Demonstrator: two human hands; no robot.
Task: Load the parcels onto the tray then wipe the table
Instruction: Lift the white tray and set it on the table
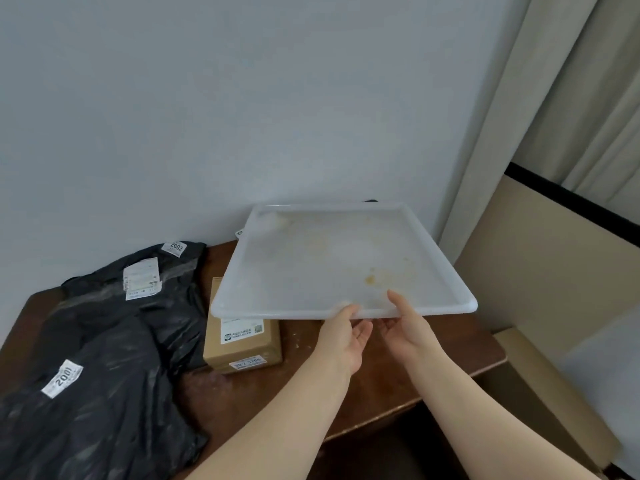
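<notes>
On the left of the brown table [384, 386] lie two black parcel bags: the near bag [79, 420] carries a label 2001, and the far bag [162, 299] behind it carries a label 2002. Just beside them on the right stands a cardboard box [242, 344] with white labels on its top and front. The tray [311, 258], white with yellowish stains inside, is held above the table, and its left corner covers the far part of the box. The left hand [346, 337] pinches the near rim of the tray, thumb on top and fingers below. The right hand [405, 323], close beside it, holds the same rim in the same way. At the far right hangs a beige curtain [571, 98].
</notes>
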